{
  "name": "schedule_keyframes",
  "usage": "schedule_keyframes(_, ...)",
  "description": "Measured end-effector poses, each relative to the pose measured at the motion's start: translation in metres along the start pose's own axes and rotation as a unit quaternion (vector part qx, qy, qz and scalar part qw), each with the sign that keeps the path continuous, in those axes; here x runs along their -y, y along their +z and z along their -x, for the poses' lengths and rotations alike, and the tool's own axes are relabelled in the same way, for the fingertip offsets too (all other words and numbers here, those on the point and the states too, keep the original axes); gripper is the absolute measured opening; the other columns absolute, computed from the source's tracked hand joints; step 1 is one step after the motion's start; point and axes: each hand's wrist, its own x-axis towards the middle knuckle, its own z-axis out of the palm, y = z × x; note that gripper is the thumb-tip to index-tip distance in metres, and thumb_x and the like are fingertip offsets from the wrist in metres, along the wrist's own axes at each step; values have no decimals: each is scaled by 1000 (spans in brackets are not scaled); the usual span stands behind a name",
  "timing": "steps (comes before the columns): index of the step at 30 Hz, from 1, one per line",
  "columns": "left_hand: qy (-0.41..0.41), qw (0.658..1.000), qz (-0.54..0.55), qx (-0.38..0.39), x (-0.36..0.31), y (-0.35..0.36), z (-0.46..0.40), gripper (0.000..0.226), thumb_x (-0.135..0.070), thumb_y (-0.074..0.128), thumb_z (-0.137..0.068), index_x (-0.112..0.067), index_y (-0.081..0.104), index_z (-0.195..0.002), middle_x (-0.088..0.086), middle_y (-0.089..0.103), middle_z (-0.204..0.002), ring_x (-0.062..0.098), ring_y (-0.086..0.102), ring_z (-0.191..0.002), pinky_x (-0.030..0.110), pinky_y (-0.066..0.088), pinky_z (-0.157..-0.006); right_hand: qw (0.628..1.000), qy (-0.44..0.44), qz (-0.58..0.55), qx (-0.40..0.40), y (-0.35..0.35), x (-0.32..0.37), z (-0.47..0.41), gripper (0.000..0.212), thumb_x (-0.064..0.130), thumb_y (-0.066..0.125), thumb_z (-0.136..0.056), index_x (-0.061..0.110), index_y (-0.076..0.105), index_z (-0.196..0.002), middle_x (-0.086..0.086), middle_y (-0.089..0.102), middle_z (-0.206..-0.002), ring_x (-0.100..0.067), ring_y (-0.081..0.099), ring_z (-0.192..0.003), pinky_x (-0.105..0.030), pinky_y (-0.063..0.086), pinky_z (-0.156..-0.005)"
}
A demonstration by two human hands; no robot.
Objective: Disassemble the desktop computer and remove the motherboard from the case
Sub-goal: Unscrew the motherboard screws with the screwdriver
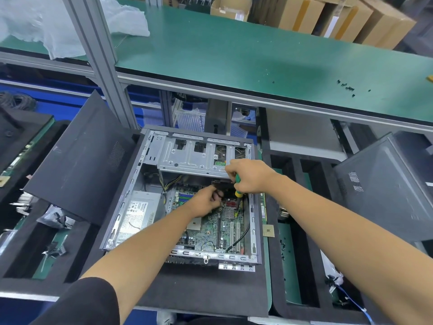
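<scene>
An open grey computer case (121,207) lies flat on a black foam mat in front of me. Its green motherboard (210,228) sits inside, with a silver power supply (138,214) at the left and a metal drive cage (187,156) at the far end. My right hand (248,175) grips a green and yellow screwdriver (238,187) that points down at the board's far right corner. My left hand (206,199) reaches into the case beside the screwdriver tip, its fingers curled on a small dark part near the red connector (230,204).
A dark side panel (79,160) leans at the left of the case, another (386,184) at the right. Several black screws (346,86) lie on the green bench (234,55) above. A loose CPU chip (268,231) rests right of the case. Foam trays flank both sides.
</scene>
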Motion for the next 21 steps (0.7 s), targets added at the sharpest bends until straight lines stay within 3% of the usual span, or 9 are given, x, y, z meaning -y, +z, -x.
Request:
schedule_keyframes(6, -55, 998, 37, 8, -1, -2, 1, 9, -12, 49, -102, -9, 56, -105, 3, 53, -84, 18, 46, -71, 30, 39, -64, 999, -15, 34, 14, 1, 2, 0, 19, 18, 63, -70, 28, 50, -77, 10, 50, -86, -19, 55, -80, -27, 27, -53)
schedule_keyframes(8, -71, 996, 59, 15, -3, -2, 1, 19, -14, 42, -104, -12, 60, -96, 5, 56, -80, 20, 47, -69, 33, 38, -66, 999, -13, 49, 18, 3, 2, 0, 19, 17, 63, -71, 27, 50, -79, 8, 49, -88, -21, 55, -78, -28, 28, -53)
schedule_keyframes(11, -76, 995, 58, 25, -5, 0, 0, 24, -22, 44, -103, -13, 64, -93, 5, 58, -81, 18, 49, -67, 32, 39, -63, 998, -11, 56, 17, 8, 1, 0, 16, 17, 63, -75, 25, 51, -83, 8, 46, -90, -21, 54, -74, -29, 31, -53)
schedule_keyframes(14, -55, 997, 3, 52, -7, 4, -2, 16, -34, 62, -95, -18, 64, -99, 2, 57, -81, 16, 52, -72, 31, 40, -66, 999, -9, 48, 15, 11, -2, 2, 16, 18, 63, -77, 25, 52, -86, 7, 45, -90, -20, 54, -73, -30, 31, -53)
schedule_keyframes(17, -31, 995, -52, 78, -9, 11, -2, 33, -43, 77, -85, -19, 64, -105, -3, 52, -71, 11, 48, -63, 27, 34, -57, 999, -7, 38, 15, 12, -3, 2, 16, 19, 63, -80, 25, 51, -87, 7, 43, -90, -18, 51, -71, -30, 30, -52)
schedule_keyframes(21, -6, 992, -115, 45, -14, 20, -5, 39, -46, 77, -85, -16, 70, -108, -10, 53, -75, 11, 52, -72, 21, 33, -53, 1000, 1, 16, 10, 13, -4, 2, 15, 16, 62, -80, 23, 51, -87, 7, 42, -90, -18, 51, -71, -32, 35, -55)
